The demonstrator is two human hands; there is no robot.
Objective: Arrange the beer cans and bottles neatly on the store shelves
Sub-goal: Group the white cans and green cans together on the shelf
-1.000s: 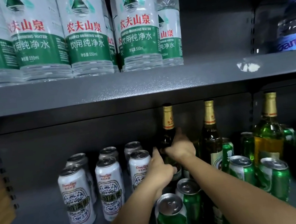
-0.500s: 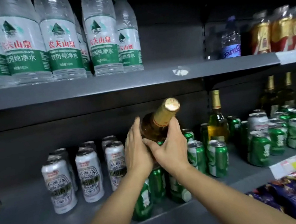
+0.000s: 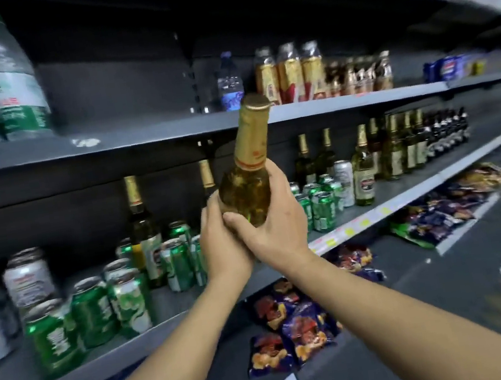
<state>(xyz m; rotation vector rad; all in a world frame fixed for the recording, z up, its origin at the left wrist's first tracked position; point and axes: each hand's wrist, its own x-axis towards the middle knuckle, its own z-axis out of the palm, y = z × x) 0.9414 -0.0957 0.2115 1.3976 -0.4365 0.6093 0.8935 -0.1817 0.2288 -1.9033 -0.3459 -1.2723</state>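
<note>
the beer bottle (image 3: pixel 250 173) with the gold foil neck is being held in the air in front of the middle shelf (image 3: pixel 376 213), tilting a little to the right. the right hand (image 3: pixel 274 218) is wrapping its fingers and thumb around the bottle's body, and the left hand (image 3: pixel 223 242) is gripping it from the left, touching the right hand. green cans (image 3: pixel 95 310) and other bottles (image 3: pixel 142 225) are standing on the shelf behind. snack bags (image 3: pixel 292 323) are lying on the shelf below.

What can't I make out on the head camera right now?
- Held beer bottle: label and base, covered by the left hand and right hand.
- White cans at left: print smeared by blur.
- Dark bottles far right: too small to read.
- Water bottles: one cut off by the left edge.
</note>
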